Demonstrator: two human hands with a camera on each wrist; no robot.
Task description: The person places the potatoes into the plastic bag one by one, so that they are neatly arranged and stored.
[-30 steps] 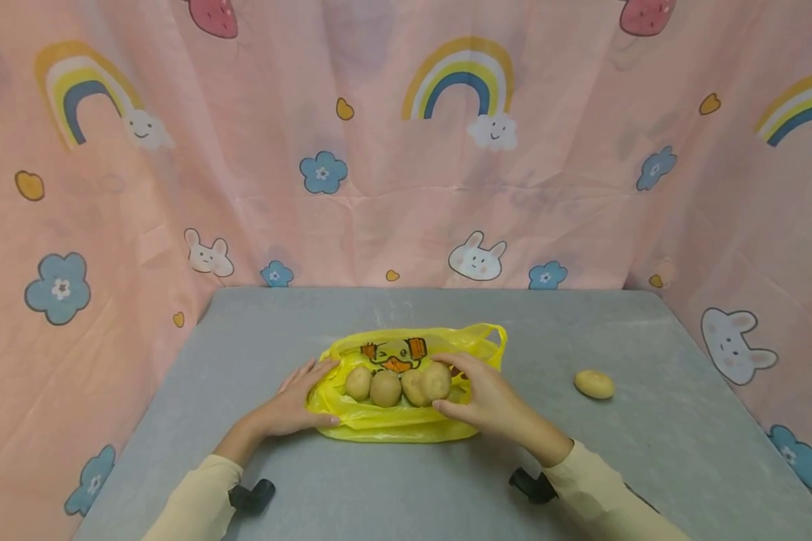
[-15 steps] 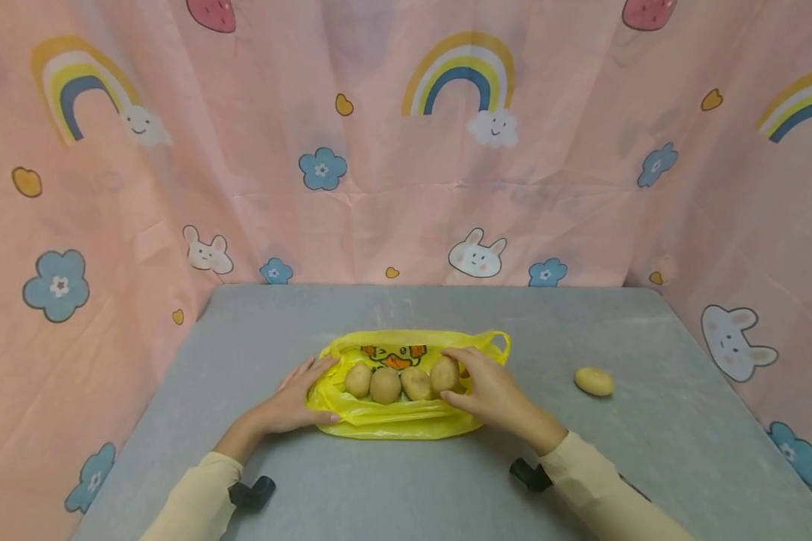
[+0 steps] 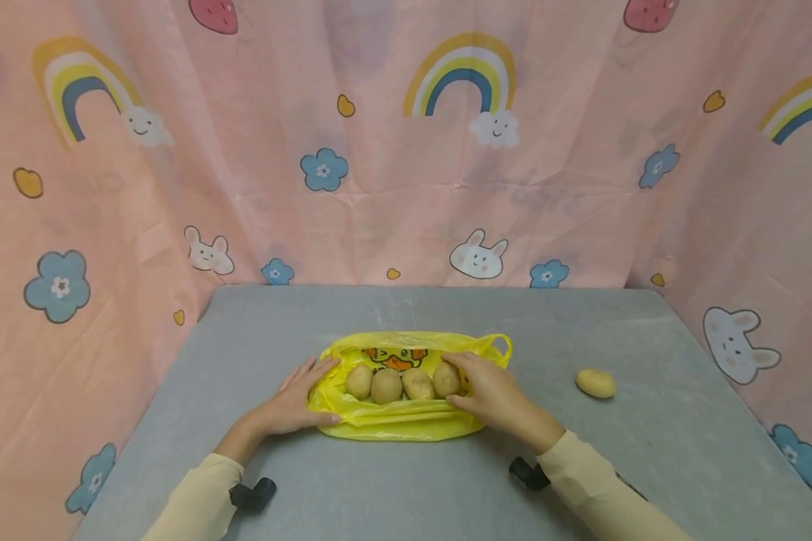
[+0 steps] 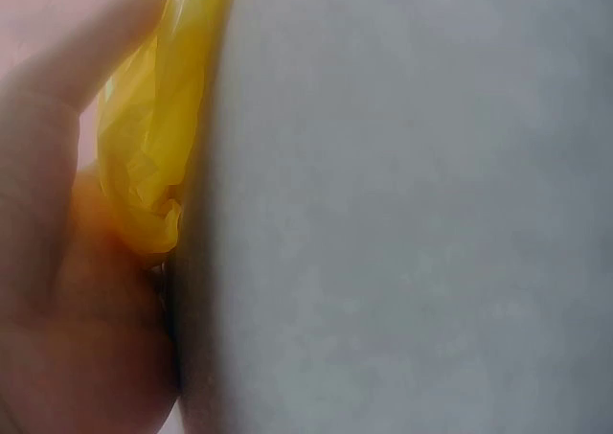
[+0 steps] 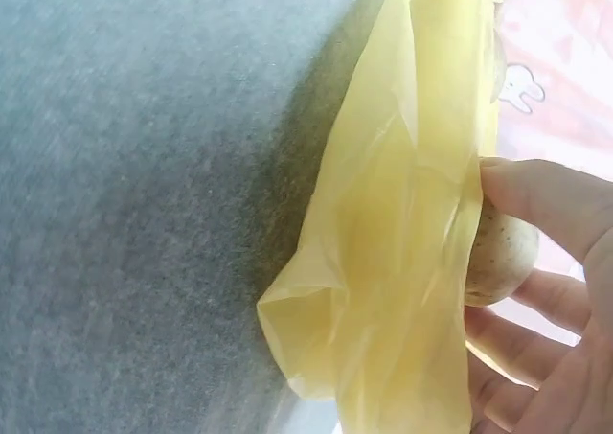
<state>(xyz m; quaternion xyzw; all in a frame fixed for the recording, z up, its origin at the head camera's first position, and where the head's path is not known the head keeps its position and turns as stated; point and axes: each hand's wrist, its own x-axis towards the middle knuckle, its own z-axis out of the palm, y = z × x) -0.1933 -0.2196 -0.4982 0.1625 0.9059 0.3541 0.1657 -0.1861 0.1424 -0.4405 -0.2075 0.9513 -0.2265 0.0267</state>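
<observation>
Thin yellow plastic carrier bag with an orange-and-black cartoon duck print lies flat at mid-table, mouth open toward the camera. Four brown oval potatoes sit in a row inside the opening, touching side by side. The duck print is half hidden behind them; only its upper part shows.

Left hand rests on the bag's left end, fingers extended along the plastic, thumb at the lower edge; the left wrist view shows a straight finger against crumpled yellow film, the rest a blur of palm too close to read. Cannot tell whether the thumb pinches the film.

Right hand curls round the rightmost potato, thumb below, fingers over the top. In the right wrist view that potato is mostly covered by the bag's folded side, only a speckled end showing between thumb and fingers. Bag handle loop sticks out behind the hand.

A fifth, paler loose potato lies alone on the table, well apart to the right.

Both forearms in cream sleeves, each with a black wrist mount, partly cut off below.

Surface: grey, faintly scuffed tabletop. Pink fabric backdrop printed with rainbows, bunnies, blue flowers and strawberries encloses three sides.
</observation>
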